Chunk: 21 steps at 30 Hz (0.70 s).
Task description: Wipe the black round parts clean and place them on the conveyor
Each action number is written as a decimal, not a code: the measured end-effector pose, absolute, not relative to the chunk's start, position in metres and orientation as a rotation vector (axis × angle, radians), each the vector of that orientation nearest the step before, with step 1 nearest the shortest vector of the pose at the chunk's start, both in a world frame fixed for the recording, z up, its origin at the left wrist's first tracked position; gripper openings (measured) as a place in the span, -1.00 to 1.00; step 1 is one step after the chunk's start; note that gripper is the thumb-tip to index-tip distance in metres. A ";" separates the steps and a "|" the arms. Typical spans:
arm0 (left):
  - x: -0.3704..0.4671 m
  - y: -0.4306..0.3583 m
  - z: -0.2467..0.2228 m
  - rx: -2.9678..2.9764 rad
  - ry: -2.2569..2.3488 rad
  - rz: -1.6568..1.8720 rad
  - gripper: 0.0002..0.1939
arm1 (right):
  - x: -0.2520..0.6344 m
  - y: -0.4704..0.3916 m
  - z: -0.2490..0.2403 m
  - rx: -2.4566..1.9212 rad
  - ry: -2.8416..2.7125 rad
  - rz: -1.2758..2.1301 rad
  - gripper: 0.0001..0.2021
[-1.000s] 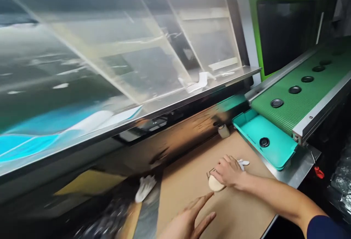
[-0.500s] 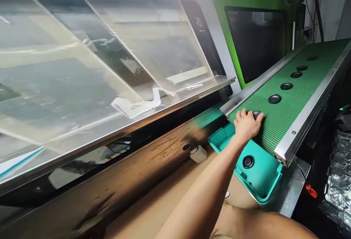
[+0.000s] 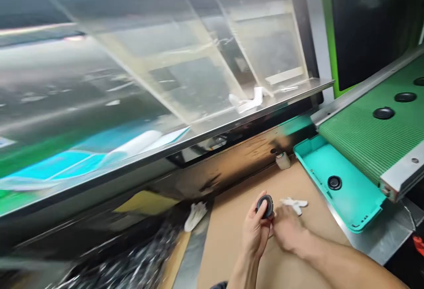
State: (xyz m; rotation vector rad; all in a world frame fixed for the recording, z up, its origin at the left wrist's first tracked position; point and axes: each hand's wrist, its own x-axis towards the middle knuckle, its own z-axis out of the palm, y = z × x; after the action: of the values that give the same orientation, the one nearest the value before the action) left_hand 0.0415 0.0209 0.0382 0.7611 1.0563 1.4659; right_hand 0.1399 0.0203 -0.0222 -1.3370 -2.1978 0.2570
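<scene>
the held part is black and round.

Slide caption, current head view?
Left hand holds a round black part over a flat brown surface; right hand close beside, teal rectangular tray nearby.

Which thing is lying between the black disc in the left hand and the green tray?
What looks like a white glove lies there on brown board, in the head view.
</scene>
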 end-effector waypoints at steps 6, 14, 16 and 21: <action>-0.011 0.011 -0.028 0.655 1.202 1.651 -0.50 | 0.168 0.036 -0.017 -1.312 -1.915 0.190 -0.66; -0.002 0.019 -0.022 0.435 0.608 1.315 -0.62 | 0.138 0.011 -0.020 -1.080 -2.143 0.251 -0.64; -0.005 0.021 -0.024 0.379 0.586 1.311 -0.62 | 0.133 0.010 -0.021 -1.050 -2.197 0.228 -0.62; -0.002 0.026 -0.033 0.374 0.679 1.370 -0.74 | 0.131 0.021 -0.019 -1.223 -2.133 0.111 -0.64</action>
State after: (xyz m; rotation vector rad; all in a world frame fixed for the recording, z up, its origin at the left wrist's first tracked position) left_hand -0.0019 0.0256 -0.0332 0.3736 0.6794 1.3700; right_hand 0.1306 0.0211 -0.0191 -1.2229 -2.1331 0.1115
